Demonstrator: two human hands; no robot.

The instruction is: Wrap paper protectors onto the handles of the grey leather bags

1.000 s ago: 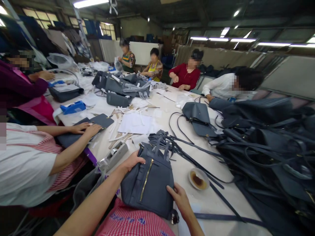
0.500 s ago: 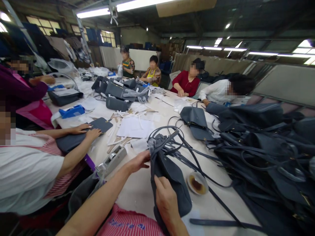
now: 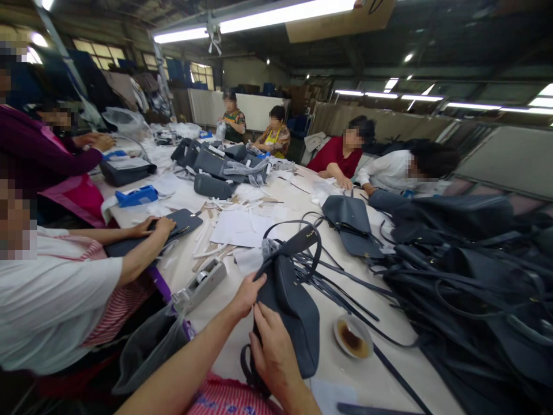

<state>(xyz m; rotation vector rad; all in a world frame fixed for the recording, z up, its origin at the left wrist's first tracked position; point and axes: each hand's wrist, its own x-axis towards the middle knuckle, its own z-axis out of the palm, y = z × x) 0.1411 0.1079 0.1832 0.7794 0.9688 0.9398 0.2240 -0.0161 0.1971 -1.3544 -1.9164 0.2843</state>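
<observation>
A dark blue-grey handbag (image 3: 298, 323) lies tilted on the table in front of me, its flap and looped handle toward the far side. My left hand (image 3: 247, 295) pinches the bag's left edge near the top. Just below it, my right hand (image 3: 274, 346) grips the same edge, with the fingers along the bag and part of the thumb showing. A thin dark strap hangs in a loop beside my right wrist. Clear plastic wrap (image 3: 270, 249) covers part of the handle.
A dish of brown liquid (image 3: 353, 337) stands right of the bag. A tape dispenser (image 3: 205, 282) is to the left, near a co-worker's hands (image 3: 158, 227) on another bag. Dark bags (image 3: 475, 276) pile up at right, loose straps (image 3: 341, 288) before them. White paper (image 3: 239, 227) lies beyond.
The handbag has turned, and its flap now lies toward the upper right. My left hand has closed on its edge; my right hand has shifted slightly left with straighter fingers.
</observation>
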